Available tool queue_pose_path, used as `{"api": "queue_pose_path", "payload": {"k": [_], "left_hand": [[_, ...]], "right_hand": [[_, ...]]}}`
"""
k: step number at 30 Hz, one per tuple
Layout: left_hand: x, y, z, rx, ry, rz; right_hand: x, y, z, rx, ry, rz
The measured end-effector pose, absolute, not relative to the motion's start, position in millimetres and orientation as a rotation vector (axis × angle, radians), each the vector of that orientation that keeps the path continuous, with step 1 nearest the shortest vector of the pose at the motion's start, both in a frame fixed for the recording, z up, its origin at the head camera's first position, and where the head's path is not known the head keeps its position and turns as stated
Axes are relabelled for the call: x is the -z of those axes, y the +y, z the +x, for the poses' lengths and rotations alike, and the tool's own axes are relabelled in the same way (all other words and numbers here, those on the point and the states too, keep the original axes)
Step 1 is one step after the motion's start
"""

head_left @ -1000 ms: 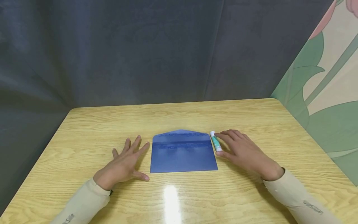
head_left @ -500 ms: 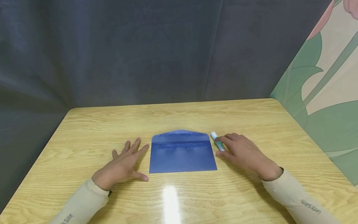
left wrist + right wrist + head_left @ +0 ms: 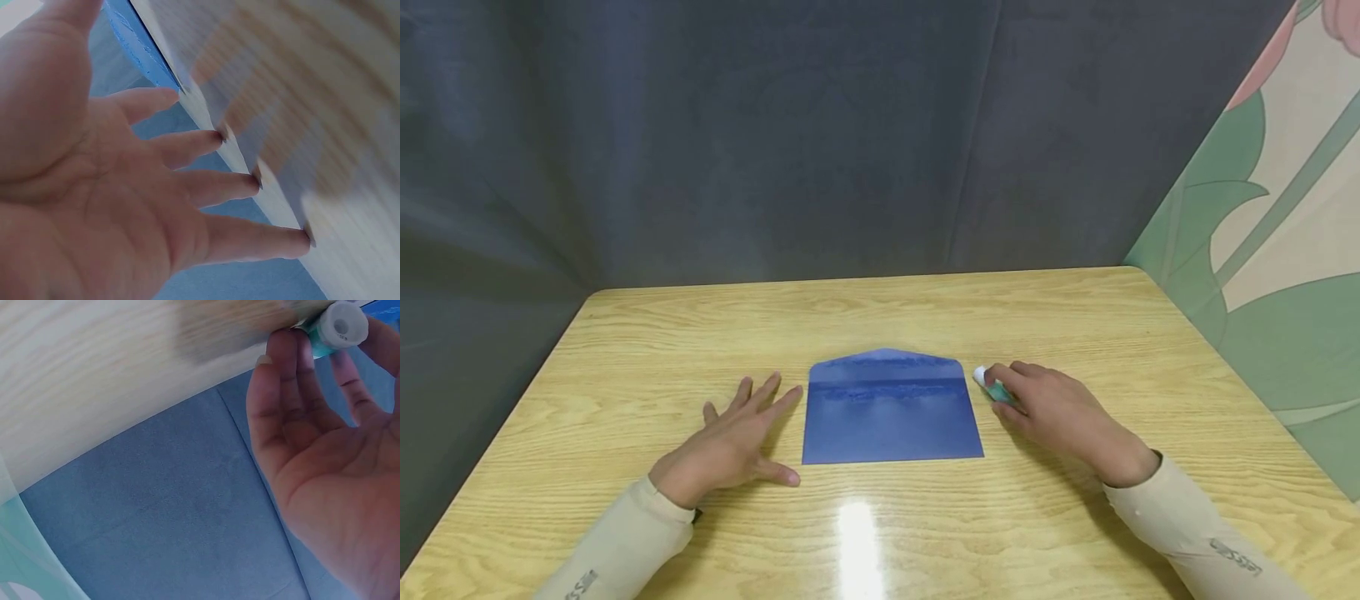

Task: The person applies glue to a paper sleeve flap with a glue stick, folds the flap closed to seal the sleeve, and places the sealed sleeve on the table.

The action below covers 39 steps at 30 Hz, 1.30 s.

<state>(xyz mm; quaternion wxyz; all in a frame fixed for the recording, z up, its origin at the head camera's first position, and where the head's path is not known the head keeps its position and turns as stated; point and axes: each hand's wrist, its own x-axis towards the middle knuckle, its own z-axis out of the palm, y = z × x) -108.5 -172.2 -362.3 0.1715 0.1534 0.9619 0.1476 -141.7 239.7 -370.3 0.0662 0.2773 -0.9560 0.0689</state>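
A blue envelope (image 3: 891,425) lies on the table with its flap opened away from me; darker smeared bands run across the flap and just below the fold. To its right, my right hand (image 3: 1056,412) grips a small white and teal glue stick (image 3: 979,375), fingers and thumb bent round it. In the right wrist view the white end of the glue stick (image 3: 344,326) faces the camera. Left of the envelope, my left hand (image 3: 726,446) rests with spread fingers, its fingertips touching the tabletop in the left wrist view, holding nothing.
The wood-grain table (image 3: 700,325) reaches back to a dark curtain (image 3: 790,150). On the right, a wall with a painted flower pattern (image 3: 1292,242) stands beside the table edge. A bright light reflection falls in front of the envelope.
My right fingers have closed round the glue stick, which has turned and shifted slightly right, away from the envelope. The left hand and the envelope stay in place.
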Motion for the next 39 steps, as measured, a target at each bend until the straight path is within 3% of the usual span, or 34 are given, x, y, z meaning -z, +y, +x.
{"api": "queue_pose_path", "payload": {"k": [39], "left_hand": [[361, -172, -111, -0.335, 2.749, 0.491]], "right_hand": [[363, 250, -147, -0.387, -2.794, 0.881]]}}
